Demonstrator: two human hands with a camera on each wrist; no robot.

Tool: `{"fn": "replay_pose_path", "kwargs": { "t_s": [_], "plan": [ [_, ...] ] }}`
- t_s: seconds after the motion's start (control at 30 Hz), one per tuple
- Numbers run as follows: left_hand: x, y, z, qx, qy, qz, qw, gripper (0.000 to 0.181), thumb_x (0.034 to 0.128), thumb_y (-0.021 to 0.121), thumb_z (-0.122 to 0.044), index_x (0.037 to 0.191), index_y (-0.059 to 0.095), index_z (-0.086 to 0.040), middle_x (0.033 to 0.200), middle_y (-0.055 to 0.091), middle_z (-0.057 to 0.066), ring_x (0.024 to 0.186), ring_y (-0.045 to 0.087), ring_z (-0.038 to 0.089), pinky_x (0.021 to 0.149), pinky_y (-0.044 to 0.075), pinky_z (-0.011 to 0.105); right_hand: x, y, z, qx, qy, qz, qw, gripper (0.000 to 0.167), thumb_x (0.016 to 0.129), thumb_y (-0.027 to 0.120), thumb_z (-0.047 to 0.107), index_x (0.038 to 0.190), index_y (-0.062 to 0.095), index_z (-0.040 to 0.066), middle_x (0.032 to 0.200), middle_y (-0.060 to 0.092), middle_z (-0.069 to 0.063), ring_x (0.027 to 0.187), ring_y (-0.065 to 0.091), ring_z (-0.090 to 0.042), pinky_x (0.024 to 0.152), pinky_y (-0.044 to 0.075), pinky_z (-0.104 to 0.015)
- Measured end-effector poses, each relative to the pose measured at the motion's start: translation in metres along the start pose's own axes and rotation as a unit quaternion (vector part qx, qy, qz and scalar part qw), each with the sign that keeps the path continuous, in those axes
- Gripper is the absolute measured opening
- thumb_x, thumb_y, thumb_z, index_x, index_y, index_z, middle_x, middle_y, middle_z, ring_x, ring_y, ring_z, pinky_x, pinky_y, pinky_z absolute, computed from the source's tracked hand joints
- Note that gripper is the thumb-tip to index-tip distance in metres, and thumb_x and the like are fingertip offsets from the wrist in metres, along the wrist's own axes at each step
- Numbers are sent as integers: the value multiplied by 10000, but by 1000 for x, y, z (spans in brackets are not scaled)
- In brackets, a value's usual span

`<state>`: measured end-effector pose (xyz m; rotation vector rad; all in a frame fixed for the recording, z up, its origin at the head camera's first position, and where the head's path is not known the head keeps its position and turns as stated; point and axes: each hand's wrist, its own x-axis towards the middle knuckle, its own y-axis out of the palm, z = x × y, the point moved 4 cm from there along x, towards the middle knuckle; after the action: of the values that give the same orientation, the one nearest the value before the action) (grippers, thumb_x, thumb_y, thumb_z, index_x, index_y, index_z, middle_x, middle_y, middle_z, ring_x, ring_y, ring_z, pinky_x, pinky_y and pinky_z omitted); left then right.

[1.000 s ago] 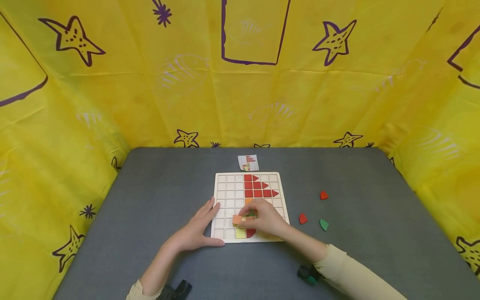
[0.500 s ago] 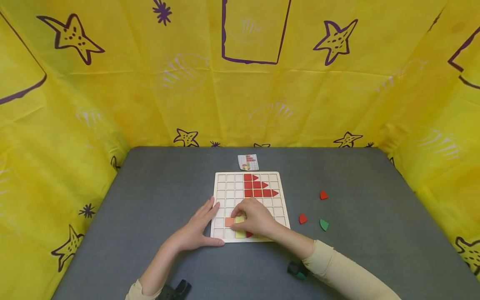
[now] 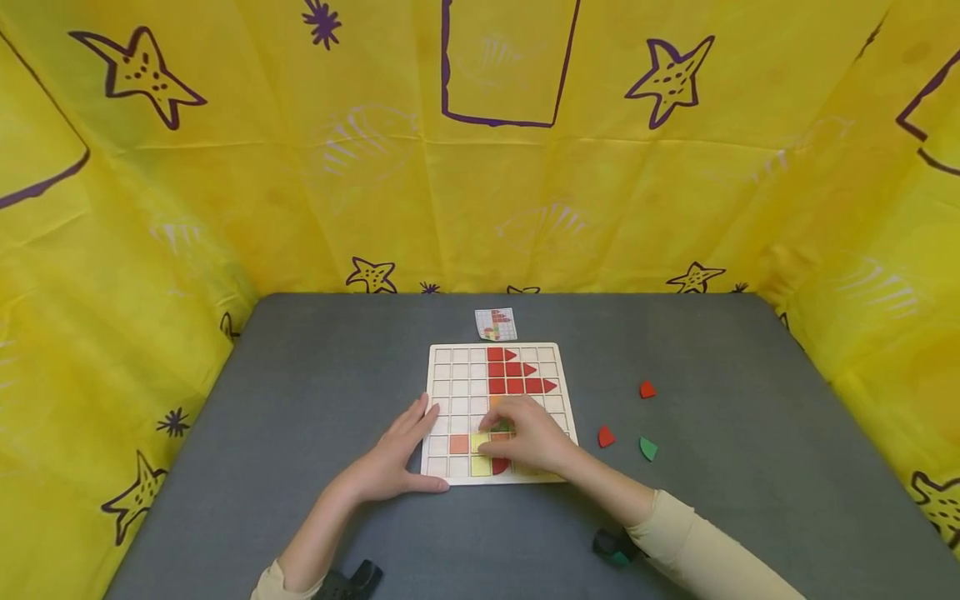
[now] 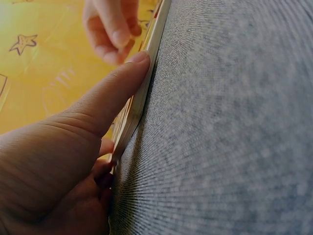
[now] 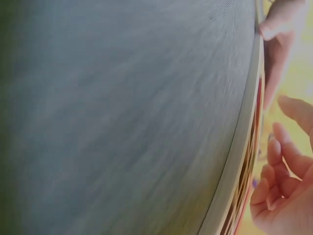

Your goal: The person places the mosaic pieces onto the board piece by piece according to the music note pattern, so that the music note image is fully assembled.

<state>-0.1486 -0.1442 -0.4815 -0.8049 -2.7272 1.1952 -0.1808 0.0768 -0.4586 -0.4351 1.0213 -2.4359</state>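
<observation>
A pale wooden grid board (image 3: 452, 389) lies on the grey table, with rows of red squares (image 3: 497, 370) ending in red triangles (image 3: 551, 386) toward its far side. My left hand (image 3: 392, 460) rests against the board's near left corner, fingers straight along the left side and thumb (image 4: 124, 81) on the front edge. Above the lower middle of the board hovers my right hand (image 3: 528, 435), its thumb and forefinger apart with nothing between them. To its left, an orange square (image 3: 459, 444) sits in a cell. Yellow squares (image 3: 480, 467) and a red rounded piece (image 3: 500, 467) lie beneath; the hand partly covers other pieces.
Behind the board lies a small card (image 3: 496, 325) printed with a coloured grid pattern. Right of the board are two red pieces (image 3: 606, 437) and a green rounded piece (image 3: 648, 450). A yellow patterned cloth (image 3: 480, 208) encloses the table's back and sides.
My right hand moved left with the orange square, set it in a cell, let go and drew back to the right. My left hand has stayed at the corner.
</observation>
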Motion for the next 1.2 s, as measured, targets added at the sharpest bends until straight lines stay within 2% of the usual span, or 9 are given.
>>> {"fn": "replay_pose_path", "kwargs": {
  "t_s": [0.27, 0.5, 0.67, 0.8, 1.0, 1.2],
  "plan": [
    [1, 1, -1, -28, -110, 6, 9999, 1106, 737, 824, -475, 1557, 203, -70, 1629, 32, 142, 1477, 52, 359, 1093, 202, 616, -36, -36, -38, -28, 603, -345, 9976, 219, 750, 849, 326, 909, 727, 237, 878, 627, 129, 837, 499, -118, 751, 417, -331],
    [1, 2, 1, 42, -50, 10, 10000, 1106, 740, 816, -491, 1555, 203, -62, 1628, 33, 145, 1477, 57, 356, 1104, 196, 598, -71, -65, -64, -116, 846, -670, 9941, 255, 757, 847, 331, 956, 726, 226, 885, 621, 95, 825, 505, -138, 722, 422, -296],
    [1, 2, 1, 29, -35, -4, 10000, 1110, 740, 816, -492, 1556, 197, -64, 1630, 28, 138, 1478, 57, 353, 1101, 197, 603, -96, -85, -82, -154, 1010, -1011, 9896, 264, 759, 846, 344, 970, 724, 242, 905, 630, 103, 864, 543, -114, 767, 450, -271],
    [2, 2, 0, 31, -53, 0, 10000, 1111, 740, 817, -489, 1557, 194, -67, 1630, 25, 136, 1478, 57, 352, 1101, 197, 604, -117, -99, -96, -370, 1285, -1194, 9838, 281, 757, 843, 368, 977, 719, 244, 935, 639, 109, 879, 550, -114, 779, 454, -266],
    [2, 1, 0, 27, -114, 5, 9999, 1109, 735, 822, -484, 1558, 201, -76, 1631, 26, 131, 1478, 57, 351, 1098, 198, 609, -142, -111, -111, -664, 1703, -1315, 9743, 311, 752, 841, 398, 989, 711, 245, 957, 644, 100, 880, 557, -109, 777, 447, -225],
    [2, 1, 0, 19, -125, 3, 9999, 1109, 733, 825, -484, 1557, 206, -75, 1631, 28, 133, 1479, 53, 350, 1099, 193, 610, -152, -117, -114, -803, 1723, -1275, 9735, 304, 760, 841, 361, 987, 709, 207, 942, 637, 69, 862, 543, -142, 751, 446, -272]
  ]
}}
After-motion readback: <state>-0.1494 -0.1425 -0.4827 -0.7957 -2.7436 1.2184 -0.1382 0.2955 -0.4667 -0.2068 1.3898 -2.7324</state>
